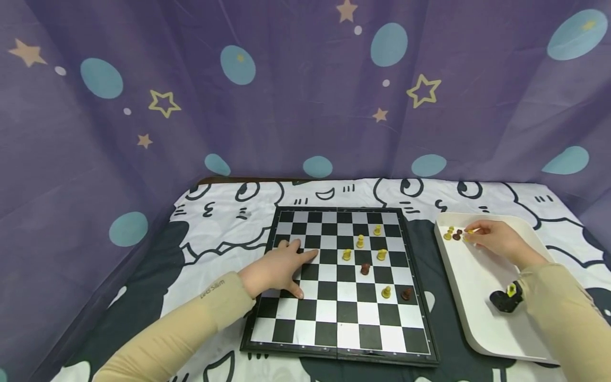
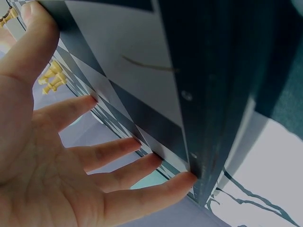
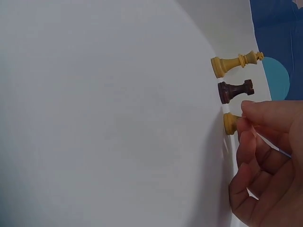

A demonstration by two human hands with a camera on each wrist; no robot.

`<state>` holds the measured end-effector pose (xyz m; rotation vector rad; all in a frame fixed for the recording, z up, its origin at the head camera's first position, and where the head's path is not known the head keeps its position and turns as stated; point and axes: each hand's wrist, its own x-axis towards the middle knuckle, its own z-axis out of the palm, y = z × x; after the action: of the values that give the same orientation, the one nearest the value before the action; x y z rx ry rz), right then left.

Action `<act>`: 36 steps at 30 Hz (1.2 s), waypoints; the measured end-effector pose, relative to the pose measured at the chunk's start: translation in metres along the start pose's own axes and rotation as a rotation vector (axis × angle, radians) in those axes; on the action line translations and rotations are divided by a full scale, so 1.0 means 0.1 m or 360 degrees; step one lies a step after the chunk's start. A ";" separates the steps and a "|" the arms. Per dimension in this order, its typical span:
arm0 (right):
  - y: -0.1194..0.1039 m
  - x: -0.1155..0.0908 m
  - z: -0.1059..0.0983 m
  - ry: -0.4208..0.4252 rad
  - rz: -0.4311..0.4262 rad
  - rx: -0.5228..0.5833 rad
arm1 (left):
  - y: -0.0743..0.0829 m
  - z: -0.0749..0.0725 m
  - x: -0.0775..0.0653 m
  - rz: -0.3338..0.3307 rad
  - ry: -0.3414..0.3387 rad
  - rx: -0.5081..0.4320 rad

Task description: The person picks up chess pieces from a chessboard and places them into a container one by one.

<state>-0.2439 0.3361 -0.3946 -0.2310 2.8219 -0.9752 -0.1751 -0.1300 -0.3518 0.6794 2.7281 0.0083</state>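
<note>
A white tray (image 1: 482, 302) is seen at the right of the head view. Near its upper left corner, a small yellow chess piece (image 3: 229, 124) is pinched between thumb and forefinger of the right hand (image 1: 497, 241); its top is hidden by the fingertips. Beside it in the tray, a dark rook (image 3: 232, 92) and a taller yellow piece (image 3: 229, 65) are seen standing. At lower centre, a chessboard (image 1: 326, 312) is touched along its left side by the left hand (image 1: 279, 267), fingers spread, nothing gripped. Five yellow pieces (image 1: 360, 242) and two dark pieces (image 1: 365, 269) are set on its right half. The hands are held well apart.
</note>
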 end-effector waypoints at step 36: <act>-0.27 -0.14 -0.13 0.0113 0.0012 -0.0108 | 0.01 -0.03 0.00 -0.0017 -0.0032 0.0007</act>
<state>-0.2298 0.3256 -0.3658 -0.1975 2.9213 -0.9043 -0.1752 -0.1286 -0.3489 0.6623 2.7134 -0.0071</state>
